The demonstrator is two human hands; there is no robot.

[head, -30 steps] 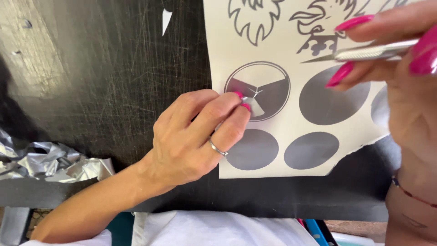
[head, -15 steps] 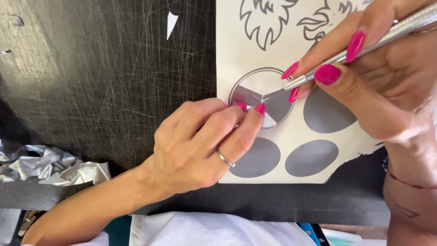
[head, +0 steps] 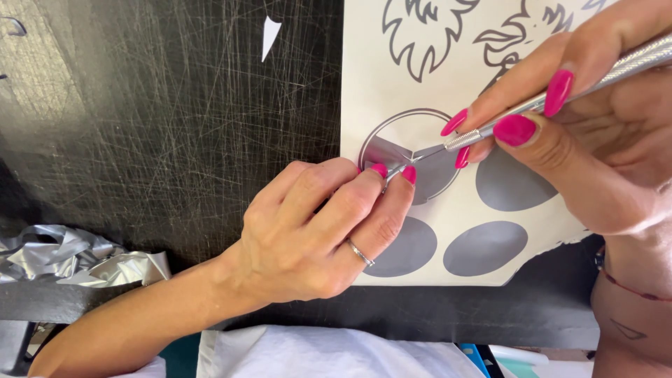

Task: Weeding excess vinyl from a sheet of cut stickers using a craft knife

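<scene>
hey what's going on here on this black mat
A person is peeling grey vinyl off a white backing sheet. The right hand holds a thin metal pick tool, its tip at the ringed circle. The left hand pinches the lifted grey film there. Crumpled silver scraps lie at left.

a scratched black surface (head: pixel 175 126) carries a white vinyl sheet (head: pixel 392 84), silver scraps (head: pixel 77 255) and a white sliver (head: pixel 269 35).

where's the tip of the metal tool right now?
Head view, right of centre: the metal tool, held in the right hand, has its tip inside the ringed circle on the white sheet, just beside the left hand fingertips.
</scene>
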